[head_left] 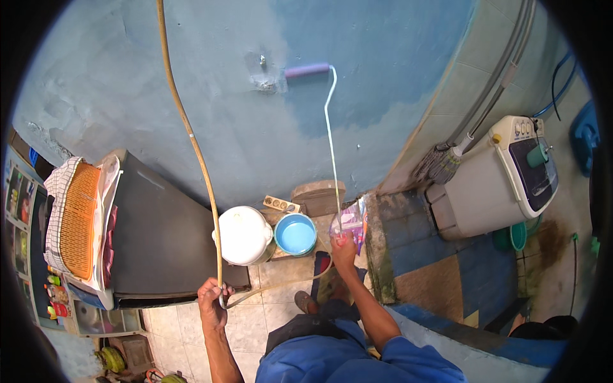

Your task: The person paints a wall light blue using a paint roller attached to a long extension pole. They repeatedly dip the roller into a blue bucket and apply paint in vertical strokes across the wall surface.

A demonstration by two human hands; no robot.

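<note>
A purple paint roller [307,70] rests against the blue wall [377,76], where darker blue meets paler paint. Its long bent rod runs down to my right hand [344,249], closed round the handle. My left hand [212,295] grips a yellowish hose [187,127] that runs up the wall and loops round low toward the right. Beside the hose stand a white lidded container [244,242] and a bucket of light-blue paint [295,235].
A grey appliance [159,236] with an orange basket [80,226] on top stands left. A power strip [281,205] lies behind the bucket. Right are a washing machine [485,185], mops [447,159] and a concrete ledge [447,335].
</note>
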